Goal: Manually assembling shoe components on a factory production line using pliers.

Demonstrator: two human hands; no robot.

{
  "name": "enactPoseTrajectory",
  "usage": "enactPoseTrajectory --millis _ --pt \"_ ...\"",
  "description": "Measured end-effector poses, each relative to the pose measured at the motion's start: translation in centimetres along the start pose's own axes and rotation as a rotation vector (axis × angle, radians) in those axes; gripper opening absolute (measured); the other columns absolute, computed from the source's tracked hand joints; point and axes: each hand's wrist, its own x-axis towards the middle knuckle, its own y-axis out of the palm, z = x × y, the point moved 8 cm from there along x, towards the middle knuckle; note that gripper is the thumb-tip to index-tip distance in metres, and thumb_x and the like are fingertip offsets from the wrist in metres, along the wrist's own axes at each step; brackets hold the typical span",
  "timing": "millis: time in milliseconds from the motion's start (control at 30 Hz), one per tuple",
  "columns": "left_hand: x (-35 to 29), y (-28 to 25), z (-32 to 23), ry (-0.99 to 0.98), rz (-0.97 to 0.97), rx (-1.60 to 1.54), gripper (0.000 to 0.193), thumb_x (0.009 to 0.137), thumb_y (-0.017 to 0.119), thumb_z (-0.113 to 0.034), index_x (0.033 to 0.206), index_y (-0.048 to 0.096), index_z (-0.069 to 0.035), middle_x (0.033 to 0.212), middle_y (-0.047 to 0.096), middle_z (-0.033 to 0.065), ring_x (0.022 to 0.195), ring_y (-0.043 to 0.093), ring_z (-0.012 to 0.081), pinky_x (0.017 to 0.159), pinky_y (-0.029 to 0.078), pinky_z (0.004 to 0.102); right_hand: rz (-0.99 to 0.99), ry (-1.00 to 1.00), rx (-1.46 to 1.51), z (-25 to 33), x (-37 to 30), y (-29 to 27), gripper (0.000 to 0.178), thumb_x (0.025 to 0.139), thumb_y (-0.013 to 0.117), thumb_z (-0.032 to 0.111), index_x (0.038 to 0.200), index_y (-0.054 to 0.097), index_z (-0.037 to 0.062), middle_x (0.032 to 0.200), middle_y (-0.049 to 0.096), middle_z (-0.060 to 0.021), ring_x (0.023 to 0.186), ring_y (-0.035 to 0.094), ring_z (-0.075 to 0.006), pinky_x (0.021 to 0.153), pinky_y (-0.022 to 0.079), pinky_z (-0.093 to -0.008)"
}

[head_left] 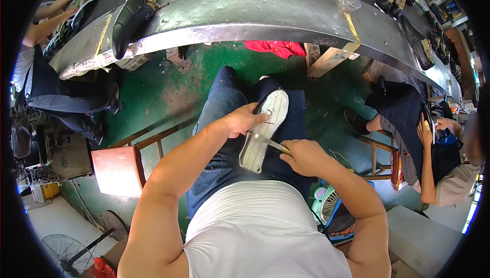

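Across my lap lies a dark shoe, its pale whitish underside turned up and its toe pointing away from me. My left hand is closed around the shoe's left edge, with the thumb laid over the underside. In my right hand I grip the handle of a small hammer. Its metal head lies at the middle of the underside, close to my left fingers; whether it touches cannot be told. A dark blue cloth covers my thighs beneath the shoe.
Ahead runs a long metal-topped bench with a black shoe at left, a clear cup and more shoes at right. Co-workers sit at both sides. A reddish stool stands left; a small green fan is by my right hip.
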Motion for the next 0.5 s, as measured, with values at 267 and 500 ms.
enactPoseTrajectory --millis 267,500 --pt "0.0 0.4 -0.3 -0.002 0.013 0.014 0.048 0.096 0.066 -0.027 0.135 0.048 -0.005 0.117 0.064 0.0126 0.1 0.066 0.0239 0.079 0.057 0.0445 -0.363 -0.177 -0.023 -0.5 -2.1 1.2 0.039 0.092 0.06 0.018 0.12 0.057 -0.0091 0.108 0.065 -0.0266 0.102 0.064 -0.0408 0.086 0.053 -0.0445" --pt "1.5 -0.1 1.1 0.078 -0.059 0.034 0.045 0.095 0.068 -0.019 0.134 0.05 -0.006 0.115 0.065 0.0078 0.096 0.066 0.0183 0.076 0.057 0.0381 -0.063 -0.108 -0.397 3.5 0.0 -2.0 0.022 0.084 0.063 0.012 0.095 0.063 -0.0065 0.092 0.067 -0.0242 0.081 0.07 -0.0329 0.068 0.057 -0.0409"
